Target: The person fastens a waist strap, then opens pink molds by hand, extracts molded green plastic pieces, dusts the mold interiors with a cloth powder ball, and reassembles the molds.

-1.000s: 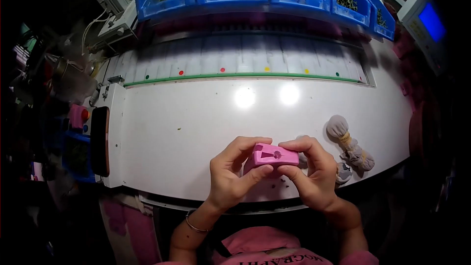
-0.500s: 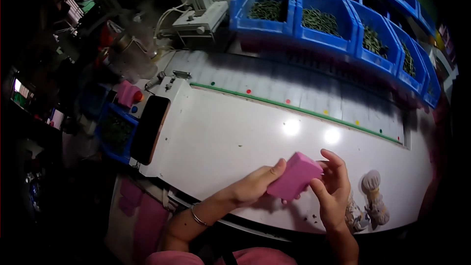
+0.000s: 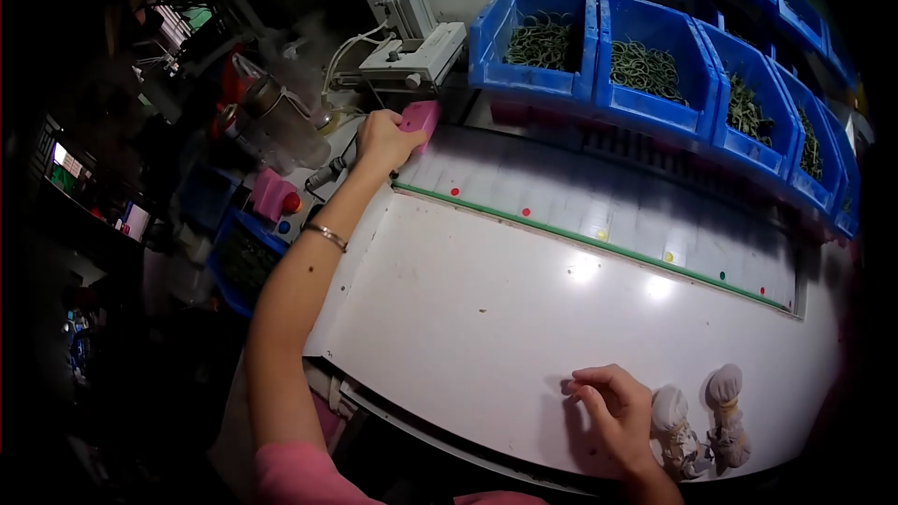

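Note:
My left hand (image 3: 382,142) is stretched out to the upper left and grips a pink block (image 3: 420,122) at the far left end of the ribbed strip (image 3: 561,196). Low over the white table (image 3: 449,318), my right hand (image 3: 613,407) holds nothing, its fingers curved and apart. Just right of it lie two grey cloth-wrapped bundles (image 3: 672,411) (image 3: 726,388), the right one tied with a tan band.
Blue bins (image 3: 645,98) with green curly pieces line the back right. A white device (image 3: 412,56) with cables stands behind my left hand. A pink object (image 3: 271,194) with a red knob (image 3: 291,202) is at the left, near another blue bin (image 3: 245,257).
My left hand has carried the pink block from over the table to the upper left. My right hand has let go of it and stays low. The view has turned and shifted left.

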Tool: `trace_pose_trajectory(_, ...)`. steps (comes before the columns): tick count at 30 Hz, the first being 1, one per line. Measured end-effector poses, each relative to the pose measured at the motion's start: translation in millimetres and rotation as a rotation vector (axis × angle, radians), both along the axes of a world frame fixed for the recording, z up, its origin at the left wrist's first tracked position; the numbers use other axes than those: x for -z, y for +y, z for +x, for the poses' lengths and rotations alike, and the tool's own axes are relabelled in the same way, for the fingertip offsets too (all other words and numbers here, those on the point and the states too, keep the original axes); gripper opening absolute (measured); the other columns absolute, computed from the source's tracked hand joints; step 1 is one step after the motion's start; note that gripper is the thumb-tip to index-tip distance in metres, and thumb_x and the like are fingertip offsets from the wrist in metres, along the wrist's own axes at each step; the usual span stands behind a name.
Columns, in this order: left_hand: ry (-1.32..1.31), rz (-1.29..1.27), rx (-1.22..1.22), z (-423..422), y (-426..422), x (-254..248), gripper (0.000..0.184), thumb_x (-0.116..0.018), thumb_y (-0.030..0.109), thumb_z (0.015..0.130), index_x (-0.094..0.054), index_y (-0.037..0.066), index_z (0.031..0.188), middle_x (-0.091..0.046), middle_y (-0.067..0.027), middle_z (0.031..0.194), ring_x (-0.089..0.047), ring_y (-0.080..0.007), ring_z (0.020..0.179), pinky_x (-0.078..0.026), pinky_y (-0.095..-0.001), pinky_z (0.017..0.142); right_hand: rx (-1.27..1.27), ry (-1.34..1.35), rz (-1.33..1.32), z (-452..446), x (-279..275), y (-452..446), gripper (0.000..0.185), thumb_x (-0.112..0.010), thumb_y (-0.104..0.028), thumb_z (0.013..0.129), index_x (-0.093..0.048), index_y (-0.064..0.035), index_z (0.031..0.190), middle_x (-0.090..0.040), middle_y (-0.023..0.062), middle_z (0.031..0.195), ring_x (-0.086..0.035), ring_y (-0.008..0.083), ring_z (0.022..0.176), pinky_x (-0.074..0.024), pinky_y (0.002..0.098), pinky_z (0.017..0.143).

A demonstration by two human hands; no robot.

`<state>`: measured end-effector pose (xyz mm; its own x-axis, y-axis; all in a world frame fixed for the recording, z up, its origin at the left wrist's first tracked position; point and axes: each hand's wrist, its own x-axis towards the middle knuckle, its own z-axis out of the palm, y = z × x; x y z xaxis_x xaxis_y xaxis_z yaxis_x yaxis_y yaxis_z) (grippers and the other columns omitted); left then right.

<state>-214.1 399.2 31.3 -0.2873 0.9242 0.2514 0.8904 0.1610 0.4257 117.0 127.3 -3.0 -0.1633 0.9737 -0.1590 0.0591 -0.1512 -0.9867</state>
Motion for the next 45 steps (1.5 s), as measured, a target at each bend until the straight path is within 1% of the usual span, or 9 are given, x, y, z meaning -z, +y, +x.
trace_pose_trajectory(7,0.240,-0.073,-0.009,1.3,21.2,23.6,0.054,-0.072,0.033,0.071,-0.057,-0.007,0.104,-0.048,-0.0290,0.115,-0.048,-0.0431,0.109,-0.041,-0.0445,0.094,-0.015,-0.154,0.144,0.7,4.7,1.1,0.011,-0.056,0.003,0.085,-0.062,0.0034,0.095,-0.064,0.0123,0.087,-0.064,0.0173,0.079,-0.0502,0.0250,0.069)
trace_pose_trajectory(18,0.215,-0.350,0.817,120.4,-216.0,30.9,0.075,-0.051,0.032,0.090,-0.014,-0.007,0.141,-0.012,-0.0275,0.148,-0.011,-0.0397,0.138,-0.011,-0.0493,0.110,-0.021,-0.411,0.352,21.1,-7.9,-31.9,0.026,-0.062,0.003,0.076,-0.058,0.0006,0.102,-0.061,0.0142,0.094,-0.058,0.0296,0.087,-0.0470,0.0349,0.074)
trace_pose_trajectory(21,0.101,-0.366,0.995,145.8,-255.9,35.9,0.085,-0.059,0.037,0.084,-0.013,-0.007,0.142,-0.011,-0.0257,0.148,-0.012,-0.0405,0.138,-0.015,-0.0542,0.108,-0.058,-0.364,0.403,25.5,-1.9,-56.3,0.027,-0.063,0.001,0.075,-0.059,0.0011,0.101,-0.061,0.0138,0.099,-0.058,0.0304,0.090,-0.0461,0.0364,0.079)
trace_pose_trajectory(31,-0.472,-0.454,1.453,180.3,-312.5,16.9,0.048,-0.060,0.011,0.083,-0.046,-0.005,0.126,-0.046,-0.0206,0.130,-0.043,-0.0388,0.122,-0.037,-0.0448,0.099,-0.282,0.021,0.222,76.0,-29.3,-105.2,0.011,-0.058,-0.004,0.085,-0.062,0.0029,0.093,-0.064,0.0120,0.098,-0.062,0.0240,0.089,-0.0495,0.0296,0.078)
trace_pose_trajectory(34,-0.366,-0.182,1.350,186.4,-306.3,4.4,0.047,-0.060,-0.002,0.079,-0.049,-0.003,0.124,-0.058,-0.0211,0.111,-0.054,-0.0351,0.113,-0.044,-0.0414,0.093,-0.004,-0.323,0.325,126.8,-59.9,-80.8,0.009,-0.061,-0.001,0.081,-0.064,0.0019,0.088,-0.066,0.0122,0.085,-0.064,0.0223,0.075,-0.0505,0.0294,0.068)
trace_pose_trajectory(37,-0.363,-0.144,1.339,195.6,-283.6,0.3,0.044,-0.058,-0.002,0.081,-0.049,-0.004,0.124,-0.053,-0.0222,0.121,-0.042,-0.0414,0.124,-0.040,-0.0427,0.097,0.425,-0.638,0.459,191.5,-42.9,-41.8,0.012,-0.057,-0.005,0.083,-0.064,0.0040,0.087,-0.065,0.0140,0.082,-0.063,0.0227,0.070,-0.0499,0.0297,0.064)
trace_pose_trajectory(40,-0.229,0.101,1.344,221.4,-245.8,-1.1,0.036,-0.055,0.007,0.087,-0.050,-0.005,0.121,-0.059,-0.0238,0.108,-0.058,-0.0393,0.102,-0.053,-0.0381,0.075,0.591,-0.922,0.369,264.4,-15.0,0.9,0.020,-0.057,-0.011,0.085,-0.061,0.0041,0.096,-0.060,0.0165,0.098,-0.057,0.0274,0.092,-0.0465,0.0346,0.080)
trace_pose_trajectory(42,-0.157,-0.025,1.313,241.9,-217.1,1.4,0.039,-0.060,0.005,0.079,-0.053,-0.003,0.117,-0.050,-0.0197,0.125,-0.045,-0.0412,0.120,-0.037,-0.0435,0.099,0.588,-1.126,0.432,309.0,13.2,23.9,0.025,-0.057,-0.014,0.085,-0.059,0.0039,0.102,-0.057,0.0178,0.106,-0.053,0.0296,0.102,-0.0440,0.0371,0.086)
trace_pose_trajectory(45,-0.183,0.049,1.291,290.7,-173.5,7.9,0.035,-0.058,0.002,0.079,-0.055,-0.003,0.113,-0.049,-0.0208,0.123,-0.042,-0.0418,0.122,-0.035,-0.0435,0.100,0.686,-1.343,0.437,355.4,44.0,57.6,0.041,-0.057,-0.022,0.086,-0.049,0.0028,0.117,-0.044,0.0199,0.125,-0.041,0.0341,0.116,-0.0369,0.0442,0.094)
